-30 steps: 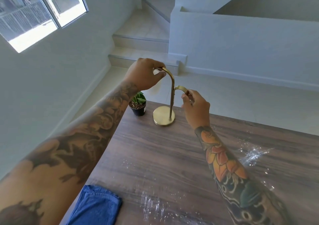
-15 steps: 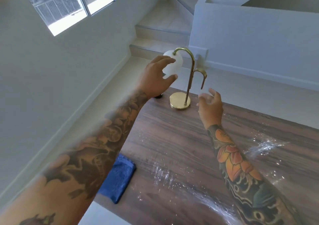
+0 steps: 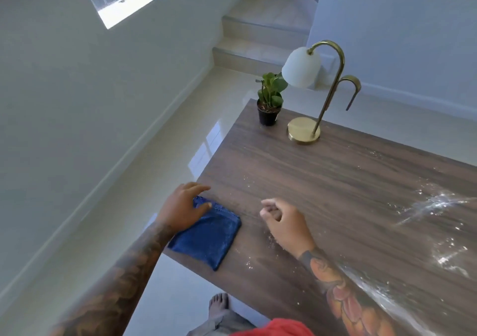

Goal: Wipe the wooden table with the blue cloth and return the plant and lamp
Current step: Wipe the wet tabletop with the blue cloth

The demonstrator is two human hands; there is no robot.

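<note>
The left hand (image 3: 182, 206) rests on the folded blue cloth (image 3: 207, 237), its fingers spread and fairly straight across the cloth's far corner, thumb lying on the fabric. The cloth lies flat at the near left corner of the wooden tabletop (image 3: 322, 186), one edge running along the tabletop's left edge. The right hand (image 3: 282, 222) is just to the right of the cloth, apart from it, with its fingers loosely curled and holding nothing; whether it touches the wood cannot be told. At the far left corner stands the plant (image 3: 269, 101) in a small black pot, and just beside it to the right the lamp (image 3: 313, 90), upright on its round brass base, its white shade leaning over toward the plant's leaves. White powdery smears (image 3: 433, 204) streak the wood toward the right edge, with finer specks near the cloth.
</note>
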